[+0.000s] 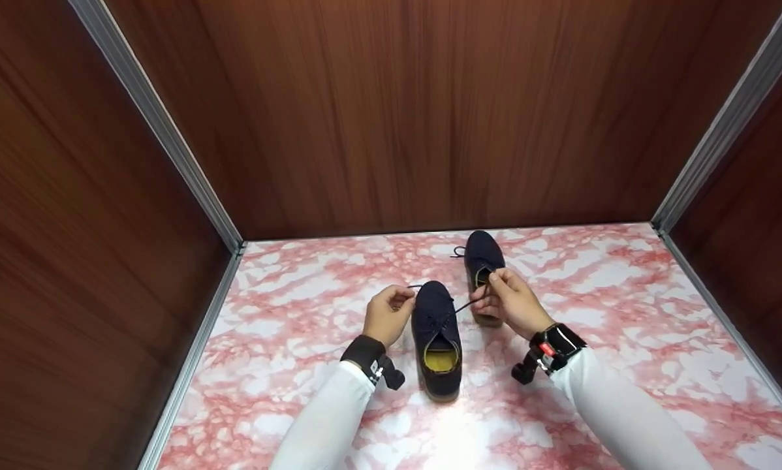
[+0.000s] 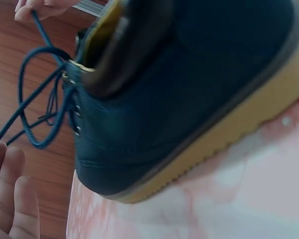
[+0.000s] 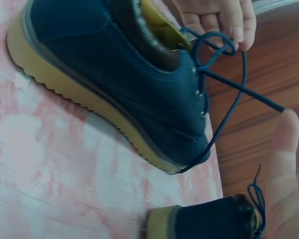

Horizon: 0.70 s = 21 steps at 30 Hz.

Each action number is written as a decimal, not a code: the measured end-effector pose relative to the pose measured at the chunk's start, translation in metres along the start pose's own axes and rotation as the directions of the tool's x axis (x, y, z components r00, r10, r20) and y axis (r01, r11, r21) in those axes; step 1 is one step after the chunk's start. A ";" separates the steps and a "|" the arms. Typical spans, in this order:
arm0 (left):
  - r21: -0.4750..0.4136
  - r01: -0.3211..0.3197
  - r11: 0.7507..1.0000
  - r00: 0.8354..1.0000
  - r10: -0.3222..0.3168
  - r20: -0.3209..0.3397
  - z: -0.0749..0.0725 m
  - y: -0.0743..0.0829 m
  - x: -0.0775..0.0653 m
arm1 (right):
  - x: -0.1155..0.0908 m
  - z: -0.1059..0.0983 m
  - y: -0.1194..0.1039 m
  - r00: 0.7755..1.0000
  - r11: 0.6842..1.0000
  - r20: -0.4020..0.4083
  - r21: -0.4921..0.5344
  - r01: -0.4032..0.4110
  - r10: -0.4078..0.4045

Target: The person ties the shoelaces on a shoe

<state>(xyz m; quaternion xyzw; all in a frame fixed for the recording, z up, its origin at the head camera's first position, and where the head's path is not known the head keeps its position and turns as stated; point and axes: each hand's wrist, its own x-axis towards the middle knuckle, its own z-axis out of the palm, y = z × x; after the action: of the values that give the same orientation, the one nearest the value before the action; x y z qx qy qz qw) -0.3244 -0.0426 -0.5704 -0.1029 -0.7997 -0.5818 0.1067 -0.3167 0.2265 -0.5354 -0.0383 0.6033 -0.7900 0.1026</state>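
Observation:
A dark navy shoe with a yellow lining stands upright between my hands, toe towards the back wall. My left hand is at its left side and pinches one end of the blue shoelace. On the right, my right hand pinches the other end, pulled taut from the eyelets. A loose loop of lace stands over the shoe's tongue in both wrist views. Behind my right hand is the second navy shoe, partly covered by the fingers, a lace loop lying out on its left.
The shoes stand on a red-and-white marbled surface. Brown wood-grain panels rise at the back and on both sides, with grey metal strips along their corners. Each wrist wears a black strap with a small camera.

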 end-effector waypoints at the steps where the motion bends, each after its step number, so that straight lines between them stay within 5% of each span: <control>1: -0.037 0.005 0.999 1.000 -0.005 0.002 0.000 0.001 0.000 | 0.000 -0.001 -0.002 1.000 1.000 -0.012 0.006 0.012 -0.012; 6: -0.278 0.053 0.959 0.999 -0.048 0.026 -0.002 0.004 0.003 | 0.000 -0.007 -0.011 0.997 0.997 -0.038 0.031 0.075 -0.074; 11: -0.508 0.160 0.847 0.987 -0.145 0.070 -0.007 0.007 0.005 | -0.002 -0.013 -0.015 0.986 0.986 -0.008 -0.004 0.165 -0.165; 15: -0.575 0.237 0.783 0.971 -0.212 0.111 -0.011 0.009 0.006 | -0.002 -0.016 -0.015 0.980 0.980 -0.031 -0.052 0.194 -0.196; 21: -0.568 0.279 0.775 0.960 -0.230 0.158 -0.016 0.010 0.007 | -0.001 -0.017 -0.015 0.972 0.976 -0.116 -0.093 0.196 -0.206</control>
<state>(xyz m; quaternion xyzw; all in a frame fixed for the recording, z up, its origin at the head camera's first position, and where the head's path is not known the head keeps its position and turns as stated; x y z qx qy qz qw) -0.3274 -0.0541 -0.5544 -0.0446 -0.5920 -0.8036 -0.0418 -0.3209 0.2462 -0.5255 -0.0537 0.6331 -0.7720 -0.0178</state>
